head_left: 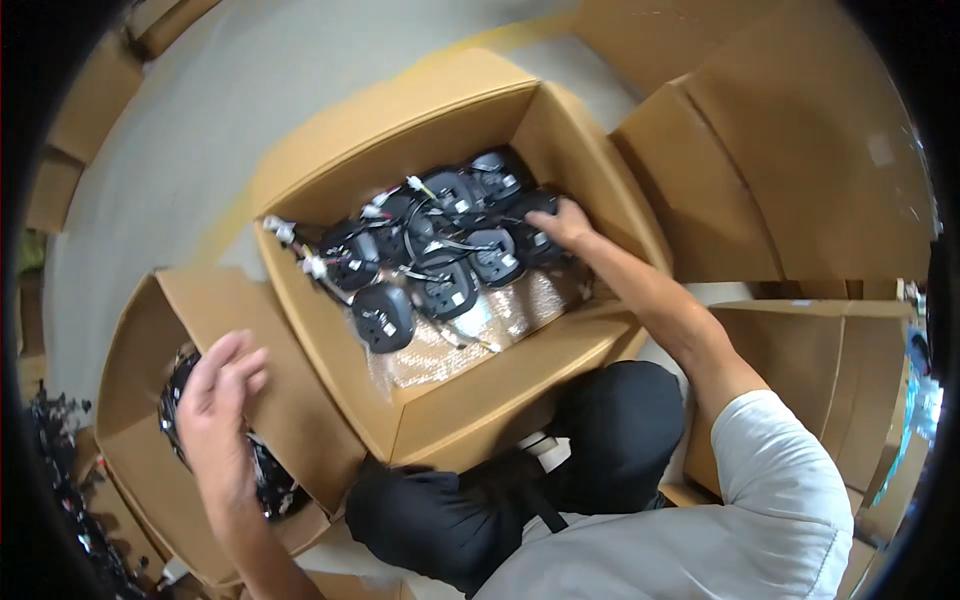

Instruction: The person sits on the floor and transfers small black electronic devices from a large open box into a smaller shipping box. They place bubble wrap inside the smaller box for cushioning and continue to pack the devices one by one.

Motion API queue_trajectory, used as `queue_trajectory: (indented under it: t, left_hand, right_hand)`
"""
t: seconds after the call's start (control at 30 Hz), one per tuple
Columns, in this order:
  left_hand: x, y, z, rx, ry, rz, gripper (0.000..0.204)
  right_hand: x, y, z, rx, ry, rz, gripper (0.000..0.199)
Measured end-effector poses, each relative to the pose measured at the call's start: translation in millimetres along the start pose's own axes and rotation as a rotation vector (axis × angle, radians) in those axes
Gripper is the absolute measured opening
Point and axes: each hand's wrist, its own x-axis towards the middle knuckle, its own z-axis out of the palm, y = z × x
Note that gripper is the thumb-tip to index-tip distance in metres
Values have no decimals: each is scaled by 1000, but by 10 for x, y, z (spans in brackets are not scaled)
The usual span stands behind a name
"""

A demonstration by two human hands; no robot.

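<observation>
An open cardboard box point(330, 340) sits in front of my knees. In it lie several rounded black plastic units point(383, 318) with dark cables and small white connectors point(417, 185); part of them rest on bubble wrap point(420, 368). Reaching in at the box's right side, my right hand point(566, 224) grips a black plastic unit point(540, 240), its fingers partly hidden. My left hand point(222, 392) is raised over a second open box point(255, 350) at the left, fingers loosely apart and nothing held. Glossy black parts point(270, 480) show inside that box, partly behind the hand.
Large cardboard boxes point(770, 170) stand close on the right, with another box point(800, 380) beside my right arm. At the far left is a heap of dark cabled parts point(75, 490). A yellow line point(500, 38) runs along the grey floor point(270, 90) beyond the box.
</observation>
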Motion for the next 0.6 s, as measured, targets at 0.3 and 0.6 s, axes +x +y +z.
queue_trajectory:
  t: [0.3, 0.6]
  left_hand:
    - [-912, -854, -1973, -234, 542, -238, 33]
    - [-547, -2718, -2245, 529, 35, -241, 32]
  right_hand:
    - [-27, 555, -3, -37, 105, -294, 57]
    - [-92, 240, 205, -793, -55, -332, 82]
